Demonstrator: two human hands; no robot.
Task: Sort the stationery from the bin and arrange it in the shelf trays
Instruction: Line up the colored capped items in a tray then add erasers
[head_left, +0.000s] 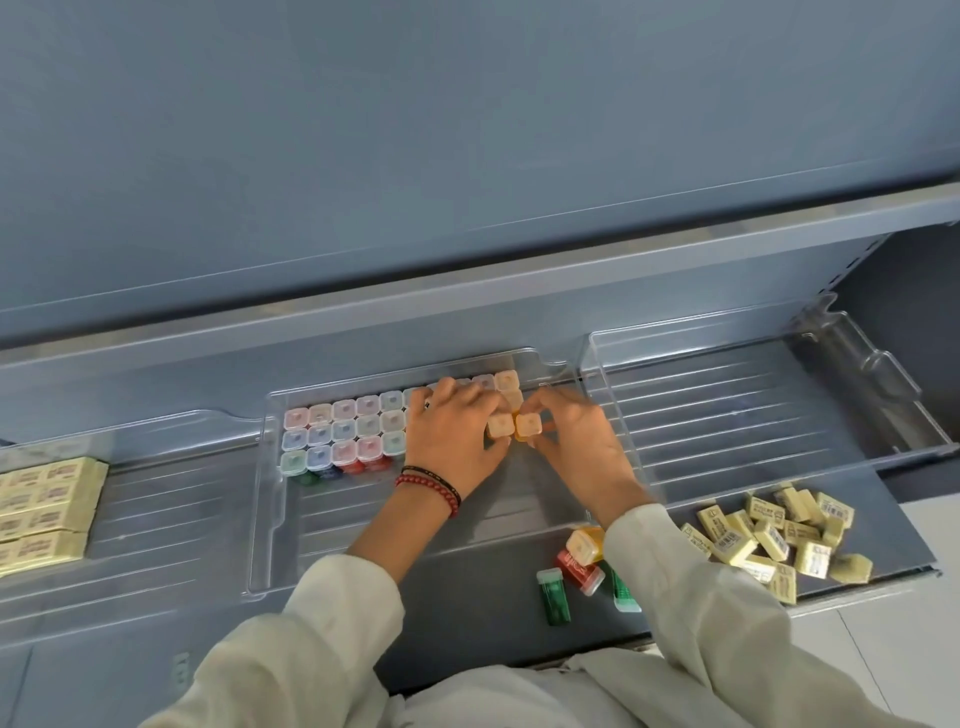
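Grey-blue shelf is filling my view, with three clear trays lying side by side on it. I am watching both hands working inside the middle tray.

- Left hand is curling its fingers round a pale orange box.
- Right hand is pinching a deeper orange box between thumb and fingertips.
- The two boxes are touching side by side between the hands, at 3 o'clock of the left hand and 9 o'clock of the right.
- Rows of capped boxes are standing upright at 9 o'clock of the left hand and running under it. More are lining the tray's back wall at 12 o'clock.
- Beaded bracelets are circling the left wrist.
- Left tray, at frame 9 o'clock, is holding yellow erasers packed in rows. Right tray is lying at 3 o'clock.
- Loose erasers are lying heaped on the bare ledge at 4 o'clock.
- Loose boxes, orange, red and green, are lying on their sides at 6 o'clock of the right hand, just beside the sleeve.
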